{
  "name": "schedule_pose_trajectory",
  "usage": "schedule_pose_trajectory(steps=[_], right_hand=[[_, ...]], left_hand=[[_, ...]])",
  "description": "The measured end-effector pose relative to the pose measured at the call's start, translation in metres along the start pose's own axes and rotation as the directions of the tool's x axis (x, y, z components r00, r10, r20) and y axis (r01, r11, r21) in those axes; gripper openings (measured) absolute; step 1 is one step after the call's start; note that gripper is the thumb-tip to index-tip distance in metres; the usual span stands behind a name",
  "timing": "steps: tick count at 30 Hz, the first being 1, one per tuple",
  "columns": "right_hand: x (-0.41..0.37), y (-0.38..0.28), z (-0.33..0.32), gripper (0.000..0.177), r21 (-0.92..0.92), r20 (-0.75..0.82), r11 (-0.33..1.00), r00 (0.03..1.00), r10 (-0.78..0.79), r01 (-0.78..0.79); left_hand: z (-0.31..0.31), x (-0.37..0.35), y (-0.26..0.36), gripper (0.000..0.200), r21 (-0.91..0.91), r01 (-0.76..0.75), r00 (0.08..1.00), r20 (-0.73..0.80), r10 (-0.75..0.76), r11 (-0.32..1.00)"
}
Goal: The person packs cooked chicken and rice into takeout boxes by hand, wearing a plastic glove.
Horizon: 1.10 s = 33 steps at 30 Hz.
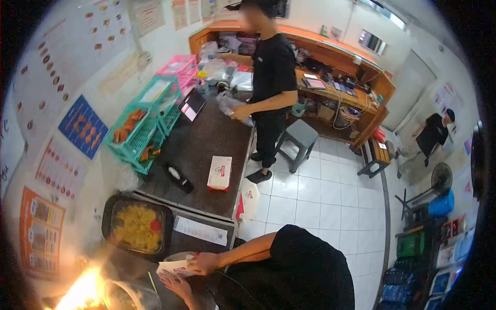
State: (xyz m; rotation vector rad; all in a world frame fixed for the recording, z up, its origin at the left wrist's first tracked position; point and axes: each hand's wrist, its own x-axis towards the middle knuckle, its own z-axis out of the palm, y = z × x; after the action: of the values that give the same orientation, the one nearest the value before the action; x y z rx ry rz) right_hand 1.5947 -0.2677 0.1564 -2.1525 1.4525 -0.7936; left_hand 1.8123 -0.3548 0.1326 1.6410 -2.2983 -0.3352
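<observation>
My right hand (205, 262) grips a small white food box (175, 267) with a red logo, its fingers closed at the box's right end. My left hand (177, 285) holds the box's lower side, fingers against it. A clear rounded edge, perhaps a lid, shows just above the box. Beyond the hands stands a black tray (164, 243) of yellow food pieces with a red item among them. A printed paper slip (200, 230) lies beside the tray. A thin yellowish stick (153, 283) is left of my left hand.
A closed box (220, 173) and a black handheld device (179, 179) lie on the dark counter (206, 139). Teal baskets (135, 134) and a tablet (192, 105) line the wall. A co-worker (271, 77) holds a plastic bag. Bright glow (82, 289) fills the lower left.
</observation>
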Motion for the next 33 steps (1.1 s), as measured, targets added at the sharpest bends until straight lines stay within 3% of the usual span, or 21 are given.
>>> schedule_pose_trajectory(steps=[1, 2, 4, 5, 6, 8, 9, 11, 13, 14, 15, 18, 19, 20, 22, 23, 24, 26, 30, 33], right_hand=[[0.003, 0.000, 0.009, 0.031, -0.036, 0.018, 0.998, 0.999, 0.046, -0.046], [0.003, 0.000, 0.016, 0.030, -0.066, 0.034, 0.993, 0.994, 0.102, -0.100], [0.004, 0.001, 0.029, 0.027, -0.122, 0.054, 0.972, 0.977, 0.209, -0.201], [0.004, 0.002, 0.027, 0.025, -0.181, 0.089, 0.941, 0.948, 0.305, -0.285], [0.001, 0.001, 0.026, 0.025, -0.175, 0.070, 0.937, 0.945, 0.319, -0.303], [-0.007, -0.004, 0.010, 0.020, -0.070, 0.090, 0.945, 0.942, 0.324, -0.318], [-0.004, 0.000, 0.017, 0.020, -0.067, 0.060, 0.939, 0.938, 0.342, -0.338], [0.004, 0.009, 0.029, 0.023, 0.057, 0.077, 0.829, 0.830, 0.552, -0.557], [0.004, 0.036, 0.037, 0.022, 0.069, 0.008, 0.808, 0.810, 0.586, -0.585], [0.005, 0.044, 0.040, 0.021, 0.075, -0.025, 0.793, 0.794, 0.607, -0.604], [0.007, 0.044, 0.030, 0.022, 0.185, 0.023, 0.629, 0.643, 0.766, -0.755], [0.007, 0.052, 0.012, 0.028, 0.145, 0.091, 0.651, 0.665, 0.741, -0.745], [0.017, 0.083, 0.043, 0.042, 0.113, 0.207, 0.568, 0.578, 0.789, -0.815], [0.021, 0.087, 0.052, 0.042, 0.112, 0.198, 0.568, 0.578, 0.792, -0.816], [0.022, 0.100, 0.054, 0.052, 0.069, 0.253, 0.751, 0.739, 0.624, -0.657], [0.013, 0.097, 0.045, 0.061, 0.182, 0.190, 0.798, 0.817, 0.545, -0.575], [0.006, 0.088, 0.040, 0.062, 0.269, 0.153, 0.756, 0.802, 0.578, -0.597], [-0.007, 0.087, 0.035, 0.060, 0.458, -0.090, 0.826, 0.907, 0.411, -0.328], [-0.026, 0.058, 0.007, 0.054, 0.606, -0.148, 0.750, 0.889, 0.432, -0.264], [-0.020, 0.051, 0.008, 0.049, 0.566, -0.201, 0.737, 0.806, 0.557, -0.369]], left_hand=[[0.003, 0.006, 0.002, 0.080, -0.015, -0.017, 0.992, 0.128, 0.019, 1.000], [0.005, 0.011, 0.009, 0.080, -0.012, -0.042, 0.990, 0.133, 0.043, 0.999], [0.007, 0.021, 0.021, 0.076, 0.147, -0.008, 0.972, 0.235, -0.027, 0.989], [0.022, 0.023, 0.011, 0.077, 0.271, -0.074, 0.989, 0.142, 0.036, 0.960], [0.034, 0.024, -0.002, 0.077, 0.276, -0.099, 0.987, 0.150, 0.059, 0.956], [0.043, 0.019, 0.001, 0.076, 0.175, 0.012, 0.994, 0.105, -0.031, 0.984], [0.013, 0.013, 0.032, 0.075, 0.055, 0.101, 0.982, 0.156, -0.109, 0.993], [0.027, 0.002, 0.020, 0.061, -0.075, 0.280, 0.944, 0.203, -0.260, 0.957], [0.081, 0.000, -0.050, 0.051, 0.078, 0.172, 0.939, 0.287, -0.188, 0.982], [0.082, -0.026, -0.063, 0.045, 0.087, -0.159, 0.979, 0.144, 0.145, 0.983], [0.066, -0.034, -0.049, 0.041, -0.073, 0.100, 0.959, 0.274, -0.076, 0.992], [0.050, -0.044, -0.061, 0.040, -0.060, 0.087, 0.958, 0.279, -0.067, 0.994], [0.048, -0.044, -0.056, 0.040, -0.068, 0.073, 0.958, 0.281, -0.051, 0.995], [0.047, -0.043, -0.050, 0.039, -0.077, 0.054, 0.959, 0.282, -0.030, 0.996], [0.049, -0.026, -0.028, 0.039, -0.104, -0.019, 0.956, 0.289, 0.049, 0.994], [0.055, -0.019, -0.014, 0.039, -0.123, -0.061, 0.949, 0.300, 0.095, 0.991], [0.059, -0.014, -0.003, 0.039, -0.137, -0.099, 0.940, 0.312, 0.137, 0.986], [0.064, -0.004, 0.010, 0.039, -0.156, -0.162, 0.922, 0.329, 0.206, 0.974], [0.075, 0.011, 0.024, 0.040, -0.185, -0.248, 0.891, 0.343, 0.299, 0.951], [0.077, 0.020, 0.032, 0.041, -0.200, -0.295, 0.871, 0.346, 0.349, 0.934]])
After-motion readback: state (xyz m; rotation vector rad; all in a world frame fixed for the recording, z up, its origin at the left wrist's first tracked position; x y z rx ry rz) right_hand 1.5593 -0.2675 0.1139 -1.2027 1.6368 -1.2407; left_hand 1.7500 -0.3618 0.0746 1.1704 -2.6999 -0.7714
